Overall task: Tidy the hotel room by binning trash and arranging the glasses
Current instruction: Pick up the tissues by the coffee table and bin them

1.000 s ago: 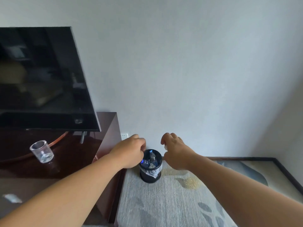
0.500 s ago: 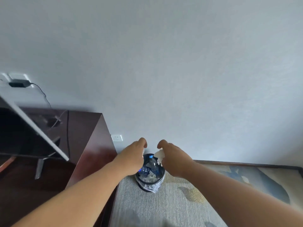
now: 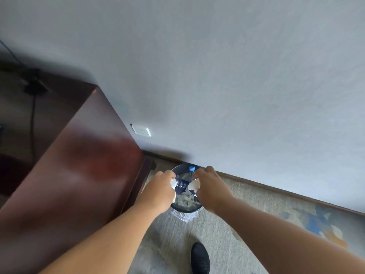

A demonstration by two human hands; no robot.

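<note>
The left hand (image 3: 160, 191) is curled round a crumpled white paper (image 3: 173, 183), of which only a scrap shows past the knuckles. The right hand (image 3: 212, 188) grips a second white wad (image 3: 194, 184) the same way, its fingertips tucked under and out of sight. Both hands hang side by side, a little apart, over the mouth of the dark round bin (image 3: 178, 168). They cover its left and right edges, so only the far rim and a strip of the near wall can be seen. In the gap between them lies a plastic bottle (image 3: 181, 186) with its blue cap (image 3: 192, 168) toward the wall. Its dark blue label is too blurred to read. Pale crumpled trash (image 3: 185, 200) fills the bin below the bottle. A clear liner (image 3: 183, 216) spills over the near rim. The bin stands on the carpet (image 3: 217, 244) against the skirting board (image 3: 276, 191), just right of the dark wooden bench (image 3: 79, 165). The bench is cut off by the left edge and smeared by motion. A black cable (image 3: 32, 115) on its top runs to a dark blurred lump that cannot be made out. A white wall socket (image 3: 141, 130) shows no legible marking. The toe of a black shoe (image 3: 200, 258) is cut by the bottom edge.
</note>
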